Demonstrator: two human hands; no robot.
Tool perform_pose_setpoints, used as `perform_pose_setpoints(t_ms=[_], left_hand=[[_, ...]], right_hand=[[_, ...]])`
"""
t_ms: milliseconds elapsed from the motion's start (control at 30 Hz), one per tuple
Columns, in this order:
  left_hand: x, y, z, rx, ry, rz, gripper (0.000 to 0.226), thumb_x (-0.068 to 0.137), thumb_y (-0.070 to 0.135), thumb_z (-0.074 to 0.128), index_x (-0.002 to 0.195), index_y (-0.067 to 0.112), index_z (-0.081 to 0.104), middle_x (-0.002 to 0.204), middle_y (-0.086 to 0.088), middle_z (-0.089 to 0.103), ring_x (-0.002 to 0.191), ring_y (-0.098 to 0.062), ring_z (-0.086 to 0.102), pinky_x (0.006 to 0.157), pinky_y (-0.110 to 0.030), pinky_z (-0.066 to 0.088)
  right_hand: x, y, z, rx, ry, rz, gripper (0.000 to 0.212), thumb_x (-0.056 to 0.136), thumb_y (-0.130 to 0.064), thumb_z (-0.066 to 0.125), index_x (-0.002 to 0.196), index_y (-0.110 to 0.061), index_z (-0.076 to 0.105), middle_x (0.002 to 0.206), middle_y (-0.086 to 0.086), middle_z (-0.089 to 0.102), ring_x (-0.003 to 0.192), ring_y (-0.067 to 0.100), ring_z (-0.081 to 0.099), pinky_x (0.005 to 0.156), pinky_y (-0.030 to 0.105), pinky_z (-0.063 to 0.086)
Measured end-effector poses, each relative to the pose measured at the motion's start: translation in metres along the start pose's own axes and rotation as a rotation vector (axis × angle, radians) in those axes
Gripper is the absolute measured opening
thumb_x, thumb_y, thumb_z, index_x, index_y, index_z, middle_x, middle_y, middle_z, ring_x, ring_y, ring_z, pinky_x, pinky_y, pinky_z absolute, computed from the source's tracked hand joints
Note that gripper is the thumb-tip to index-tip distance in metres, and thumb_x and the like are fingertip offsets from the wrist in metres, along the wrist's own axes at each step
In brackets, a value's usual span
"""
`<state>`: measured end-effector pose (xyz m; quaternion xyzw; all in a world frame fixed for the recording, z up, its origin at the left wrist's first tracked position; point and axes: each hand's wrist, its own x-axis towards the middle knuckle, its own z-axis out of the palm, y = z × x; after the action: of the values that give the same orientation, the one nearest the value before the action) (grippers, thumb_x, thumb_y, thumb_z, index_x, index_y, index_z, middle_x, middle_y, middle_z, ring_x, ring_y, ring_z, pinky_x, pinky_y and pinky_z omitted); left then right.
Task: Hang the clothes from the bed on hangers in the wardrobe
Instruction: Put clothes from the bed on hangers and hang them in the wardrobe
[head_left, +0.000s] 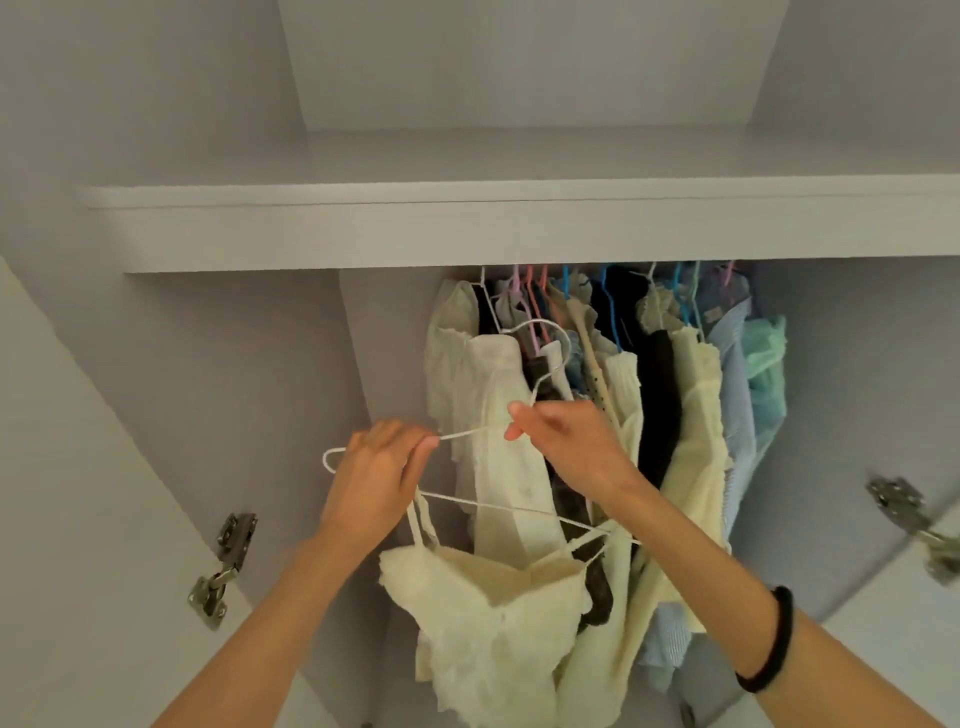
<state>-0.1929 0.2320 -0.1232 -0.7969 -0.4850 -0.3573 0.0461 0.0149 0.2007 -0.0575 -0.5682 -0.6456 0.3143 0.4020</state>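
A white wire hanger (511, 506) is held in front of the open wardrobe, its hook curving up toward the hung clothes. A cream strappy top (488, 618) dangles from it by thin straps. My left hand (376, 480) grips the hanger's left shoulder together with one strap. My right hand (563, 441) pinches the hanger's neck just below the hook. Several garments (670, 415) in cream, black, blue and green hang on coloured hangers from the rail under the shelf.
A white shelf (467, 223) spans the wardrobe above the rail. Open doors stand at both sides, with metal hinges at the left (226, 564) and right (904, 506). The wardrobe's inner wall shows bare to the left of the hung clothes.
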Motion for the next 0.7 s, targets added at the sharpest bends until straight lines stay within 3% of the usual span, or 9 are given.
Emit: perform_pose_setpoints(t_ms=[133, 267, 367, 433, 500, 600, 700], left_hand=[[-0.005, 0.053, 0.018, -0.189, -0.037, 0.194, 0.05, 0.098, 0.044, 0.029, 0.083, 0.01, 0.062, 0.079, 0.002, 0.053, 0.069, -0.009, 0.046, 0.06, -0.018, 0.038], [-0.012, 0.127, 0.035, -0.357, -0.015, 0.348, 0.05, 0.099, 0.041, 0.029, 0.082, 0.009, 0.064, 0.074, 0.0, 0.056, 0.066, -0.007, 0.046, 0.06, -0.015, 0.035], [-0.026, 0.191, 0.04, -0.476, -0.037, 0.448, 0.046, 0.099, 0.038, 0.033, 0.082, 0.01, 0.065, 0.074, 0.0, 0.058, 0.065, -0.009, 0.048, 0.058, -0.016, 0.036], [-0.036, 0.227, 0.042, -0.57, -0.056, 0.517, 0.035, 0.096, 0.032, 0.041, 0.083, 0.01, 0.066, 0.074, -0.001, 0.058, 0.067, -0.01, 0.048, 0.058, -0.018, 0.036], [-0.045, 0.263, 0.042, -0.674, -0.059, 0.584, 0.035, 0.095, 0.032, 0.042, 0.083, 0.01, 0.066, 0.073, -0.002, 0.059, 0.069, -0.011, 0.048, 0.057, -0.022, 0.038], [-0.06, 0.324, 0.035, -0.793, -0.074, 0.654, 0.048, 0.098, 0.041, 0.034, 0.078, 0.011, 0.065, 0.068, 0.004, 0.052, 0.063, -0.01, 0.042, 0.051, -0.023, 0.035], [-0.085, 0.391, 0.028, -0.893, -0.145, 0.697, 0.038, 0.094, 0.036, 0.041, 0.076, 0.011, 0.063, 0.067, 0.008, 0.048, 0.061, -0.01, 0.039, 0.049, -0.021, 0.032]], right_hand=[[-0.062, 0.01, -0.043, 0.005, 0.214, 0.042, 0.033, 0.093, -0.029, 0.053, 0.075, -0.008, 0.071, 0.036, -0.012, 0.039, 0.04, 0.0, 0.04, 0.051, 0.01, 0.032], [-0.139, 0.018, -0.088, -0.038, 0.429, 0.12, 0.03, 0.09, -0.032, 0.056, 0.066, -0.02, 0.069, 0.05, 0.006, 0.033, 0.044, 0.008, 0.027, 0.047, 0.013, 0.027], [-0.202, 0.018, -0.119, -0.123, 0.612, 0.185, 0.03, 0.09, -0.031, 0.057, 0.063, -0.022, 0.067, 0.047, -0.001, 0.036, 0.045, 0.007, 0.03, 0.049, 0.015, 0.028], [-0.245, 0.016, -0.135, -0.207, 0.73, 0.23, 0.036, 0.09, -0.032, 0.056, 0.067, -0.009, 0.069, 0.045, -0.005, 0.037, 0.047, 0.006, 0.034, 0.051, 0.014, 0.029], [-0.289, 0.016, -0.146, -0.313, 0.842, 0.253, 0.044, 0.09, -0.038, 0.054, 0.072, 0.0, 0.067, 0.049, 0.005, 0.037, 0.05, 0.009, 0.032, 0.051, 0.019, 0.029], [-0.36, 0.015, -0.156, -0.574, 1.041, 0.266, 0.058, 0.088, -0.056, 0.048, 0.069, -0.004, 0.066, 0.052, 0.01, 0.048, 0.05, 0.023, 0.036, 0.053, 0.03, 0.035], [-0.437, 0.014, -0.174, -0.765, 1.211, 0.349, 0.063, 0.084, -0.062, 0.038, 0.065, -0.009, 0.066, 0.049, 0.004, 0.052, 0.046, 0.024, 0.045, 0.048, 0.034, 0.041]])
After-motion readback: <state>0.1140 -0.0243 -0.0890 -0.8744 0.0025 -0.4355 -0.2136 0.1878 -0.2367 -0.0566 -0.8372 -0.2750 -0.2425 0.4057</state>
